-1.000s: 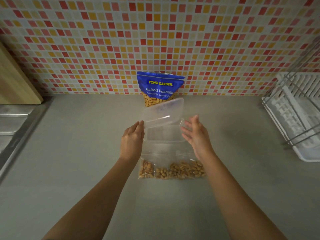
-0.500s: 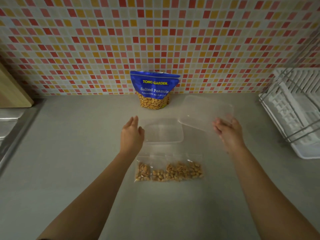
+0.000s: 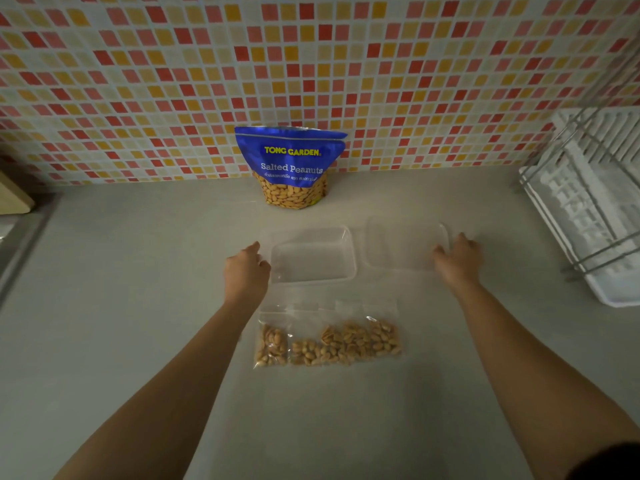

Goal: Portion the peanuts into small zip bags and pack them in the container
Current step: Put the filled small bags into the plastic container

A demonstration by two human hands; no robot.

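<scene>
A clear plastic container (image 3: 311, 258) sits uncovered on the grey counter. My left hand (image 3: 246, 270) rests against its left side. The clear lid (image 3: 403, 242) lies flat to the container's right, with my right hand (image 3: 458, 256) on its right edge. Small zip bags of peanuts (image 3: 329, 341) lie side by side in front of the container, between my forearms. A blue bag of salted peanuts (image 3: 292, 168) stands against the tiled wall behind.
A white dish rack (image 3: 588, 202) with wire rails stands at the right. A wooden board (image 3: 12, 197) leans at the far left beside a sink edge (image 3: 17, 244). Mosaic tiles cover the back wall.
My right hand lifted the lid off the container, carried it to the right and laid it flat on the counter. My left hand stayed at the container's left side.
</scene>
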